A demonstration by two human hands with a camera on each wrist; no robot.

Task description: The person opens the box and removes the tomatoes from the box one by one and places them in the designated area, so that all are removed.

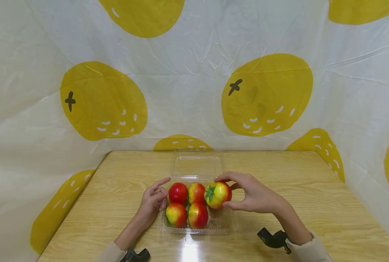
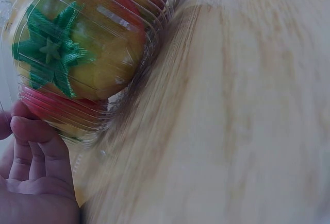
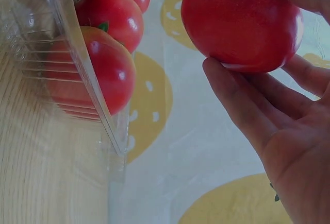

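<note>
A clear plastic clamshell container point(image 1: 219, 230) lies on the table with its lid point(image 1: 197, 166) folded back. Inside are several red and yellow toy tomatoes point(image 1: 178, 193), in a front and a back row. My right hand point(image 1: 258, 194) holds another toy tomato point(image 1: 218, 194), its green leafy top facing left, over the container's back right part. In the right wrist view this held tomato point(image 3: 242, 23) is raised beside the container, gripped between thumb and fingers. My left hand point(image 1: 151, 202) pinches the container's left rim; the thumb and a fingertip point(image 2: 31, 128) meet there, with the forefinger stretched toward the hinge corner.
The light wood table point(image 1: 122, 182) reaches back to a white curtain point(image 1: 184, 98) printed with large yellow fruit. The folded-back lid extends to the table's far edge. Dark wrist mounts point(image 1: 273, 238) sit near both sleeves.
</note>
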